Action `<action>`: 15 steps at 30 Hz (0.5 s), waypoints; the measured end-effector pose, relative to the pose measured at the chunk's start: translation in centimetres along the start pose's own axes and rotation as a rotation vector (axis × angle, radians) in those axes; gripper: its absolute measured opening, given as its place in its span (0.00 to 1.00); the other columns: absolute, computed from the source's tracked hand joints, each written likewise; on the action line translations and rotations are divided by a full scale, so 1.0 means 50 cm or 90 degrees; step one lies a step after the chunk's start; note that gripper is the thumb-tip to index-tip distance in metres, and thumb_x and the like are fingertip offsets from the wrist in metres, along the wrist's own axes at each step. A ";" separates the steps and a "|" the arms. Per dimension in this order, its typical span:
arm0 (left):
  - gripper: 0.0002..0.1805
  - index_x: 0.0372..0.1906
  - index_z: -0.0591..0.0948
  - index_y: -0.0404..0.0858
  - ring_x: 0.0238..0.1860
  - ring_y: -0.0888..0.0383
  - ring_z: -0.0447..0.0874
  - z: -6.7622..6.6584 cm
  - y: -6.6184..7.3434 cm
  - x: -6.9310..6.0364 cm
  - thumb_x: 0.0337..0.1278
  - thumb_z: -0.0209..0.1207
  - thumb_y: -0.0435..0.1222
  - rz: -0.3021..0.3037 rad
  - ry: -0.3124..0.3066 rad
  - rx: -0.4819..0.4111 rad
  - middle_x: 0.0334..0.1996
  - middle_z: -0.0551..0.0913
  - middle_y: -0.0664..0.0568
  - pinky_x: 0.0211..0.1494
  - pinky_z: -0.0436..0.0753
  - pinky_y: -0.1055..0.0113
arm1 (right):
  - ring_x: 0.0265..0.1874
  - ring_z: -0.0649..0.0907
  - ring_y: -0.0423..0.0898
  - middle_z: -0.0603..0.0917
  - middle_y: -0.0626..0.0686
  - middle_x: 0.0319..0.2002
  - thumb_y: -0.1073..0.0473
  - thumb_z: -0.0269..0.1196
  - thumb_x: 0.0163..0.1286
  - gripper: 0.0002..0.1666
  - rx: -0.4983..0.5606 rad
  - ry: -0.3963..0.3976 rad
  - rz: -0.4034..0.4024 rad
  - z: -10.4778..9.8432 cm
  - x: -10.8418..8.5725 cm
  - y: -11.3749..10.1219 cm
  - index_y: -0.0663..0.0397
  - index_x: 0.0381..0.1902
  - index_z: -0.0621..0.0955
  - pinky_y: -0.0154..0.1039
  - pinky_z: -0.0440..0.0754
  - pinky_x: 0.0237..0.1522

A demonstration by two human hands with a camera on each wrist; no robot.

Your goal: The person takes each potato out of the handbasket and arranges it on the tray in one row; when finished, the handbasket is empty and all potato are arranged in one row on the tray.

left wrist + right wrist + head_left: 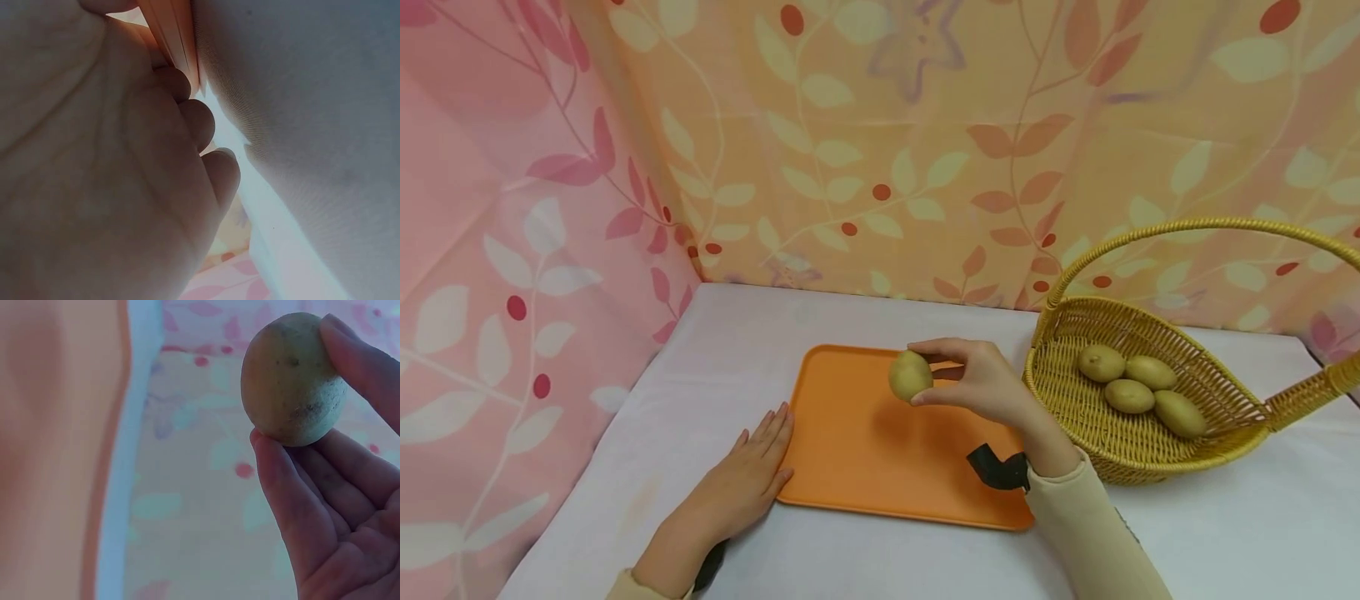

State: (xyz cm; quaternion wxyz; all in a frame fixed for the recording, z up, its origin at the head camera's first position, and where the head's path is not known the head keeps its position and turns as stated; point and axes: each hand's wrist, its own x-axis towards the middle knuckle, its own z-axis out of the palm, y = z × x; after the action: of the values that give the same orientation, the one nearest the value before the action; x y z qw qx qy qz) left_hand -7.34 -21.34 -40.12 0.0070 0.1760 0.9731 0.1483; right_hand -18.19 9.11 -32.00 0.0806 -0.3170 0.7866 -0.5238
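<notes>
Pinching a potato above the tray, the right hand is hovering left of a basket of potatoes. The left hand, fingers straight, is touching the tray's left edge.

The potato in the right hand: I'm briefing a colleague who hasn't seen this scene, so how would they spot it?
Find the orange tray on the white tablecloth. Above it, the right hand holds one potato between thumb and fingers. The other four potatoes lie in the yellow wicker basket; this one alone is held up.
</notes>
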 end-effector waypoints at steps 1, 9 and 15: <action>0.34 0.70 0.55 0.27 0.71 0.42 0.50 -0.001 0.000 0.000 0.66 0.53 0.39 0.000 -0.001 -0.001 0.72 0.52 0.38 0.65 0.58 0.39 | 0.50 0.80 0.49 0.81 0.55 0.52 0.62 0.76 0.47 0.35 0.000 -0.007 0.006 0.009 0.007 0.003 0.61 0.56 0.79 0.43 0.80 0.48; 0.34 0.70 0.56 0.27 0.71 0.42 0.50 -0.006 0.005 0.000 0.66 0.53 0.39 -0.005 -0.013 -0.007 0.72 0.52 0.38 0.66 0.57 0.40 | 0.49 0.80 0.47 0.82 0.52 0.49 0.59 0.76 0.48 0.33 -0.027 -0.048 0.022 0.073 0.059 0.026 0.59 0.54 0.80 0.42 0.81 0.48; 0.34 0.70 0.56 0.27 0.71 0.41 0.50 -0.009 0.004 -0.001 0.66 0.53 0.39 0.000 -0.015 -0.006 0.72 0.52 0.37 0.65 0.57 0.39 | 0.47 0.81 0.46 0.83 0.50 0.47 0.59 0.76 0.48 0.32 -0.029 -0.061 0.059 0.114 0.096 0.045 0.56 0.53 0.81 0.36 0.81 0.43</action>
State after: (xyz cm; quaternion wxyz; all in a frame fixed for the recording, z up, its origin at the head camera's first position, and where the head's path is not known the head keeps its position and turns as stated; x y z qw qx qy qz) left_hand -7.25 -21.29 -39.64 0.0195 0.1777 0.9722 0.1511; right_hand -20.27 2.47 -35.51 0.1349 -0.3069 0.8075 -0.4854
